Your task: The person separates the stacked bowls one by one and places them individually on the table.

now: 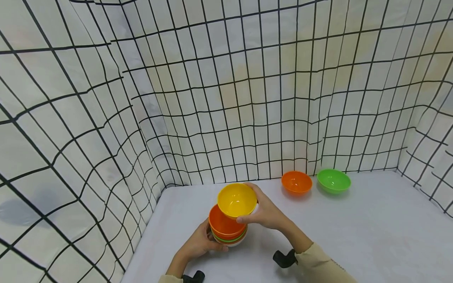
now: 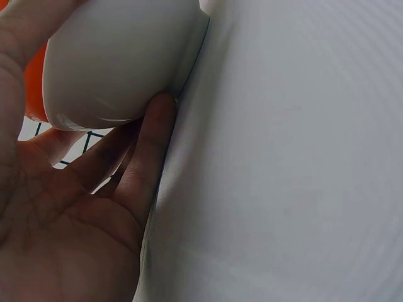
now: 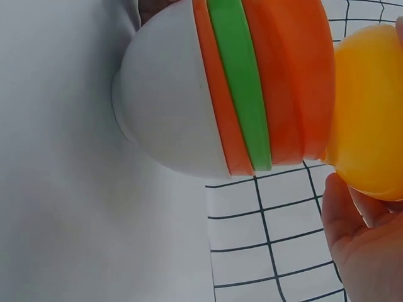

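Observation:
In the head view my left hand [image 1: 201, 240] steadies a stack of nested bowls standing on the white table, its thumb and fingers curved about the side. An orange bowl [image 1: 223, 223] tops that stack. The right wrist view shows the layers under it: orange, a green bowl [image 3: 239, 82], orange again, and a white bowl [image 3: 167, 100] at the bottom. My right hand [image 1: 266, 212] holds a yellow bowl [image 1: 236, 199] by its side, thumb near the rim. The yellow bowl's underside [image 3: 371, 119] sits close over the top orange bowl, overlapping its mouth in the head view.
At the back right of the table [image 1: 375, 228] stand a separate orange bowl [image 1: 296, 182] and a light green bowl [image 1: 334, 181], side by side. White walls with a black grid [image 1: 233, 98] close off the back and both sides.

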A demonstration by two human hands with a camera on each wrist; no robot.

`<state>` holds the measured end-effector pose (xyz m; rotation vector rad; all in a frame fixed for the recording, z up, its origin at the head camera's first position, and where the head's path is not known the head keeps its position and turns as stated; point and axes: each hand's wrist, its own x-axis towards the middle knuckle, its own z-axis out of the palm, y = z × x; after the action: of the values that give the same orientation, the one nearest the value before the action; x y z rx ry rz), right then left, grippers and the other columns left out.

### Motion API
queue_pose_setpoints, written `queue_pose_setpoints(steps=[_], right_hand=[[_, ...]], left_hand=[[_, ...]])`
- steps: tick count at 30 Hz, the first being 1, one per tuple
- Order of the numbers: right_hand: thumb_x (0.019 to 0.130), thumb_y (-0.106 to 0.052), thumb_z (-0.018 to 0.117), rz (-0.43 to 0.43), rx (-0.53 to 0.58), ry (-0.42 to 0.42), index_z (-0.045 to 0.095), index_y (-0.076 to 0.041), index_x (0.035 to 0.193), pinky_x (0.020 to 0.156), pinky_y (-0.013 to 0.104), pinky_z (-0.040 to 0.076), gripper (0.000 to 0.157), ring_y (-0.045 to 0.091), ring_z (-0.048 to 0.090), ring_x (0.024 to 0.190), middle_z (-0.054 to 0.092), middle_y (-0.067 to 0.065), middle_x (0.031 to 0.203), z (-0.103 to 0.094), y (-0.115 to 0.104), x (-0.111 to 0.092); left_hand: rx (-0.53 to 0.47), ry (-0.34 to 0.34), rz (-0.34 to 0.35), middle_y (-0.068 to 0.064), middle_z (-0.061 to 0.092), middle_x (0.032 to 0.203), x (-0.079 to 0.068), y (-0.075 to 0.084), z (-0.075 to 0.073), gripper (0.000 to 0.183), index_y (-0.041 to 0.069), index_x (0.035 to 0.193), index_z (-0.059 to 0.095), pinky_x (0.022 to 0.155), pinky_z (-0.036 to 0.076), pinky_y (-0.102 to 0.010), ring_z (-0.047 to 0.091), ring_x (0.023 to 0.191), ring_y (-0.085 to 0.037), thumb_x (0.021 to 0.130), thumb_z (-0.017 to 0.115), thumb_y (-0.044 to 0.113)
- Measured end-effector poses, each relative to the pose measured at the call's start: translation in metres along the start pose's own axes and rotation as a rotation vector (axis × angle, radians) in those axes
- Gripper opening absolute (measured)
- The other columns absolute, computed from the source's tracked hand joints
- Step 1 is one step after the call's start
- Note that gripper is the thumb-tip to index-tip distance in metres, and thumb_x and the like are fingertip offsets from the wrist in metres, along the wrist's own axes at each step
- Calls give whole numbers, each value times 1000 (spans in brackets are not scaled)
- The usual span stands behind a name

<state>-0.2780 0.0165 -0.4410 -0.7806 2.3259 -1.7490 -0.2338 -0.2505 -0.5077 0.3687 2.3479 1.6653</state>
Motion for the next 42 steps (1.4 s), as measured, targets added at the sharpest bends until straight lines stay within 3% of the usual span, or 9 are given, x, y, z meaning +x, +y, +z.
queue_pose_setpoints(steps=[6,19,27,42], right_hand=[[74,-33,92,-3,28,40,29,-20,157,106,47,56,105,27,56,126,50,3,149,-7,2,2],[74,-36,92,49,3,134,26,-17,159,107,48,56,110,30,54,128,45,9,155,-19,9,5],[72,-38,93,118,-9,187,23,-17,161,110,50,54,116,32,51,133,41,11,157,-23,15,7],[69,-44,94,169,-49,218,26,-16,158,112,52,51,116,29,51,131,44,9,154,-29,39,13]], left_hand=[[18,5,9,5,58,148,0,-1,-1,97,26,152,43,124,37,-50,48,144,-25,70,95,18],[12,-5,28,3,53,153,1,-2,-3,101,25,154,40,126,33,-53,44,147,-27,70,95,18],[14,-3,28,0,53,154,0,0,-2,100,22,154,40,124,36,-53,46,146,-30,71,95,18],[-4,2,11,2,52,153,1,-3,-3,100,25,153,41,126,31,-57,46,146,-28,69,96,19]])
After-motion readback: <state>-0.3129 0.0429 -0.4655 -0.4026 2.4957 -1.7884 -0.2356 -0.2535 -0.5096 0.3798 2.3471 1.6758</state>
